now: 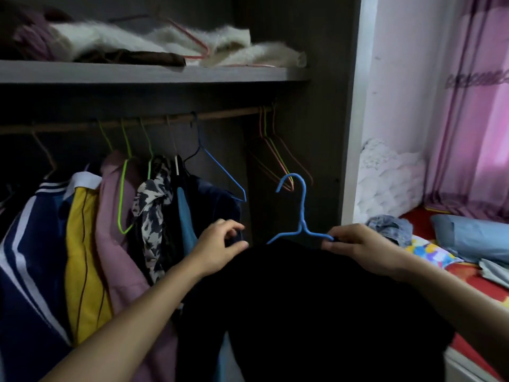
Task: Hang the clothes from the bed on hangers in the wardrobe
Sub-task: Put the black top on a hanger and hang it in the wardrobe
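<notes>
A black garment (pixel 316 312) hangs on a blue hanger (pixel 301 216) in front of the open wardrobe. My right hand (pixel 355 244) pinches the hanger's right arm together with the garment's shoulder. My left hand (pixel 220 244) grips the garment's left shoulder edge with curled fingers. The hanger's hook points up, well below the wooden rail (pixel 137 121). Several clothes (pixel 115 216) hang on the rail at the left. More clothes (pixel 391 224) lie on the bed (pixel 468 282) to the right.
Empty pink and green hangers (pixel 275 153) hang at the rail's right end, and an empty blue one (pixel 225 175) beside the hung clothes. The shelf (pixel 165 74) above holds a white furry item and a pink hanger. A pink curtain (pixel 468 106) is at the right.
</notes>
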{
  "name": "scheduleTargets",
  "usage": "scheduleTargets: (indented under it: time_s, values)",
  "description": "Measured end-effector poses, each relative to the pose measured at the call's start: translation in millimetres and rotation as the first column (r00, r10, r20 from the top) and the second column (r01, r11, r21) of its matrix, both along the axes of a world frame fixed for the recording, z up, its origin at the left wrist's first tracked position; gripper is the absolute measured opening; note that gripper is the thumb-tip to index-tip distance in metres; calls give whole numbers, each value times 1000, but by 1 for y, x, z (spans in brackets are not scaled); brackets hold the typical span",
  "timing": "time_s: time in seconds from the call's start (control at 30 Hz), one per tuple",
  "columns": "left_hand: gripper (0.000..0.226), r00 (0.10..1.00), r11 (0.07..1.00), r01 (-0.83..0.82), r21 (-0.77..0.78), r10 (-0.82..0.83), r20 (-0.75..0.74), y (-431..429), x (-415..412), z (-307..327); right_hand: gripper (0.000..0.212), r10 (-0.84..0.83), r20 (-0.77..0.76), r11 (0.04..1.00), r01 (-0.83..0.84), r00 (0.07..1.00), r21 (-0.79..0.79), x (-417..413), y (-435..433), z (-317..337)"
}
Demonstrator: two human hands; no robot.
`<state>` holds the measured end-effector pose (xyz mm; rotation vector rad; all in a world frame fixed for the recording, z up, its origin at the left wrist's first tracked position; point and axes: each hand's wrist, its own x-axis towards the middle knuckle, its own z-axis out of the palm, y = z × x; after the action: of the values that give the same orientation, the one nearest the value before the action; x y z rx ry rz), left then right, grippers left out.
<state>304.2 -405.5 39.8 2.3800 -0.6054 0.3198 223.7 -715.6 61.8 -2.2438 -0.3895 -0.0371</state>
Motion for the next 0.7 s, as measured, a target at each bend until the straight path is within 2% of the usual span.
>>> scheduleTargets:
  time_s: [0.07, 0.13, 0.27, 0.37, 0.5, 0.6, 0.7]
  values:
    - [31, 977, 976, -200, 85, 192, 94, 20, 15, 5, 14, -117, -4, 993, 117, 993, -17, 2, -13, 14]
    - [32, 937, 930, -345, 124, 335, 98, 32, 24, 10, 14, -234, -28, 972, 234, 972, -19, 10, -22, 25]
    - [30, 915, 882, -403, 244, 396, 78, 27, 30, 10, 16, -357, -116, 927, 367, 927, 77, 34, -14, 33]
    - [28, 913, 891, -408, 199, 391, 117, 20, 34, 15, 18, -290, -222, 905, 342, 931, 253, 59, 9, 35]
    - [26, 881, 891, -432, 140, 383, 279, 20, 39, 42, 13, -232, -188, 879, 289, 954, 379, 103, 41, 54]
    - [24, 831, 861, -480, 167, 386, 400, 26, 50, 68, 13, -204, -183, 839, 268, 962, 473, 147, 64, 85]
    - [26, 781, 787, -568, 242, 422, 460, 33, 68, 87, 18, -181, -162, 852, 237, 970, 467, 197, 90, 121]
